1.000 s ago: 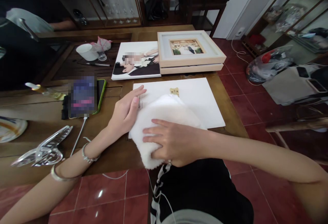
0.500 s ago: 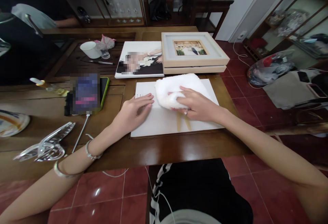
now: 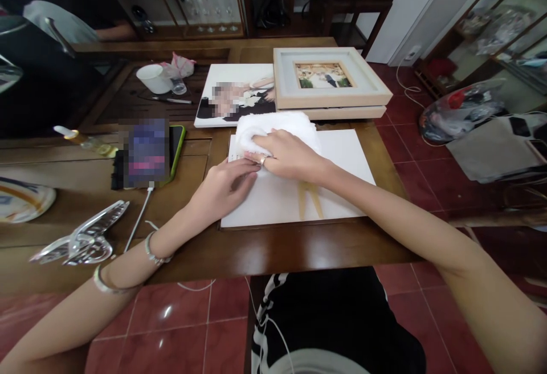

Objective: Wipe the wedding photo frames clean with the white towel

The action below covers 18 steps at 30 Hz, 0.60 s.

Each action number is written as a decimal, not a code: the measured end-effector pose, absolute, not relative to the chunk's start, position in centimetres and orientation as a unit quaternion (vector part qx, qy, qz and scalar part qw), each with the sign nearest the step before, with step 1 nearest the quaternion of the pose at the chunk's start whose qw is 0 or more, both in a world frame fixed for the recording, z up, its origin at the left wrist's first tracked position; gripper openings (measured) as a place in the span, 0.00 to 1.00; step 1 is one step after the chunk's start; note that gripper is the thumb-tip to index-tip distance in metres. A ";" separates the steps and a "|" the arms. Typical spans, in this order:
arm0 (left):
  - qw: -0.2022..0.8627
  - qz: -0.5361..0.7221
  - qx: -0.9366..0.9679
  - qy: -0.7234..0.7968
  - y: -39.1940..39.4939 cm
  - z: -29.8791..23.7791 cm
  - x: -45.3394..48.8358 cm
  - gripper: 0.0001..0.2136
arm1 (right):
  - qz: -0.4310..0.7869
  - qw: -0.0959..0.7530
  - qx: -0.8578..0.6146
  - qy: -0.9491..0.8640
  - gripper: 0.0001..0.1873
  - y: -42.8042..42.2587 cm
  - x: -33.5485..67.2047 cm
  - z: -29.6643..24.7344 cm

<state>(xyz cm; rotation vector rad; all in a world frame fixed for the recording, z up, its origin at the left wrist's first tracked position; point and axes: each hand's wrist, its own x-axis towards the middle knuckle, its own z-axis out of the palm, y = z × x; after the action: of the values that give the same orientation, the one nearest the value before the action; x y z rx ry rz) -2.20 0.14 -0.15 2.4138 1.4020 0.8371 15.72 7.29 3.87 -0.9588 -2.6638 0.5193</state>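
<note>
A fluffy white cloth (image 3: 294, 126) is bunched under my right hand (image 3: 288, 154), whose fingers grip a fold of it. The cloth lies on the upper left part of a flat white panel (image 3: 273, 203) on the wooden table. Two yellowish strips show on the panel below my right wrist. My left hand (image 3: 226, 186) rests on the panel's left edge with its fingers stretched out, its fingertips close to my right hand. Part of the small print near the panel's left edge is hidden by the cloth and hands.
Behind the panel lie a photo print (image 3: 235, 97) and stacked framed pictures (image 3: 367, 77). To the left are a phone (image 3: 176, 149), a dropper bottle (image 3: 88, 141), a clear plastic butterfly-shaped piece (image 3: 88, 237) and a white cup (image 3: 152, 79). Another person's arm (image 3: 115, 32) shows at the far left.
My right hand has slid the cloth left across the panel, close to my left fingertips. The left hand stays in about the same place. The view has shifted slightly.
</note>
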 end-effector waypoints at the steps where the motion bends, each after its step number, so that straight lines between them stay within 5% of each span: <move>1: 0.118 0.289 0.821 0.478 0.1 -0.2 -2.2 0.11 | 0.180 0.126 -0.335 -0.916 0.14 7.3 16.2 4.1; 18: 0.147 0.298 0.810 0.483 0.1 -0.8 -2.4 0.12 | 0.178 0.149 -0.526 -0.818 0.24 4.2 31.2 4.3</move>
<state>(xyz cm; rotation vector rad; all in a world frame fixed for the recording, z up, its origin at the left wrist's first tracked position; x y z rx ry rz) -2.41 0.09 -0.81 2.3299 1.3903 0.8577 31.16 4.18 4.30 -1.5129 -2.3518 0.5106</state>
